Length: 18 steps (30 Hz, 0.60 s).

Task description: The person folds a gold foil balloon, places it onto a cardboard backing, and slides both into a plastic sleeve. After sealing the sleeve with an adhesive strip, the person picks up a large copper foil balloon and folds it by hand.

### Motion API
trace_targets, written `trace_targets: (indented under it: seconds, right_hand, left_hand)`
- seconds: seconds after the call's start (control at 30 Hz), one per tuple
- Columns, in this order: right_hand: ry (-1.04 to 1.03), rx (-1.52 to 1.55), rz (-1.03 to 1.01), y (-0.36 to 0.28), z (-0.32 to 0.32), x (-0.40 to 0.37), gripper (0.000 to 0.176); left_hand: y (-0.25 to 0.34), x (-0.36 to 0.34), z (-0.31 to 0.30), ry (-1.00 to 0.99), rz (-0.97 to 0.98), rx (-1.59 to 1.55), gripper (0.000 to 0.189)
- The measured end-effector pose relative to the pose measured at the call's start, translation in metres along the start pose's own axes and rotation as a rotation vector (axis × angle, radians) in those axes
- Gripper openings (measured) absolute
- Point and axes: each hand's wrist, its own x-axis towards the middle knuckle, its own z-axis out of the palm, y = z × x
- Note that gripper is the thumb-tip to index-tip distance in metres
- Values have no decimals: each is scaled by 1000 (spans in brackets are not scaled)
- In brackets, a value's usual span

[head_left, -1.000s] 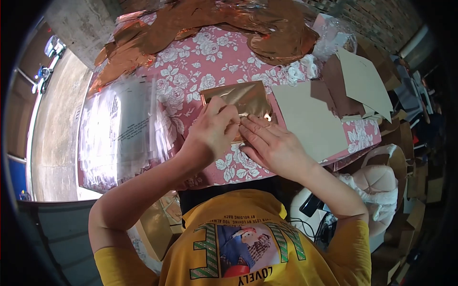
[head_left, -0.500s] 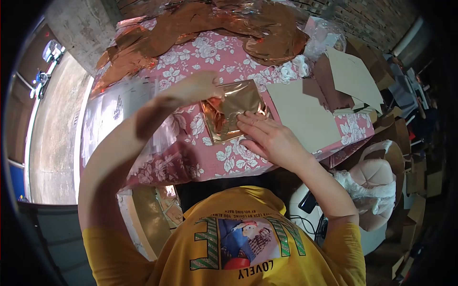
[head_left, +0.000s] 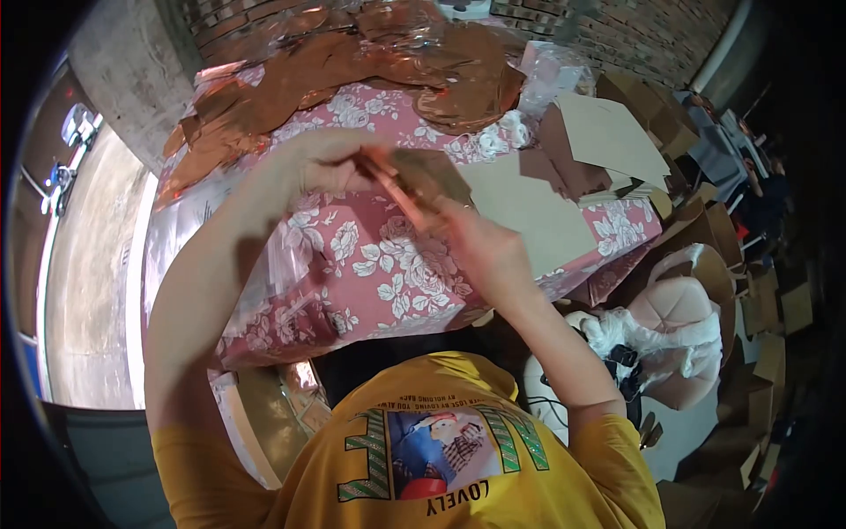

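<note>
A table draped in a pink floral cloth (head_left: pixel 388 264) is standing against a brick wall (head_left: pixel 617 26), with crumpled copper foil (head_left: pixel 352 62) heaped along its far edge. The left hand's fingers (head_left: pixel 357 166) are pinching one edge of a small golden foil sheet (head_left: pixel 427 176). The right hand's fingers (head_left: pixel 448 212) seem to be closing on the opposite edge, though blur is softening them. The sheet is hanging tilted between the left hand (head_left: pixel 330 163) and the right hand (head_left: pixel 480 247), just above the cloth and beside a beige cardboard sheet (head_left: pixel 529 207). The step looks like lifting and turning the foil. Anything further is calling for a light, even pull, since foil this thin creases easily. On the yellow shirt (head_left: pixel 352 494) "LOVELY" is reading upside down; the smaller line is too fine to read.
</note>
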Motion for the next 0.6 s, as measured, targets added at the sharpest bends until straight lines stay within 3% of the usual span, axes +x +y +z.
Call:
trace_targets:
  seconds: [0.03, 0.1, 0.2, 0.23, 0.3, 0.37, 0.6]
  right_hand:
    - [41, 130, 222, -5, -16, 5, 24]
    - [155, 530, 718, 2, -38, 1, 16]
    - [351, 1087, 1054, 26, -66, -18, 15]
    - [338, 1133, 1103, 37, -70, -31, 13]
    - [284, 1137, 1247, 70, -70, -66, 10]
    - [299, 1124, 1271, 63, -81, -67, 9]
    - [301, 1102, 1336, 62, -89, -70, 8]
  left_hand:
    - [11, -8, 0, -173, 11, -88, 29]
    - [20, -20, 30, -91, 153, 59, 37]
    - [9, -6, 55, 98, 277, 414, 33]
    - [1, 6, 59, 152, 271, 620, 29]
    - [-17, 35, 62, 127, 359, 632, 23]
    - [-22, 58, 61, 137, 527, 937, 22]
    - [-12, 86, 76, 299, 709, 1158, 19]
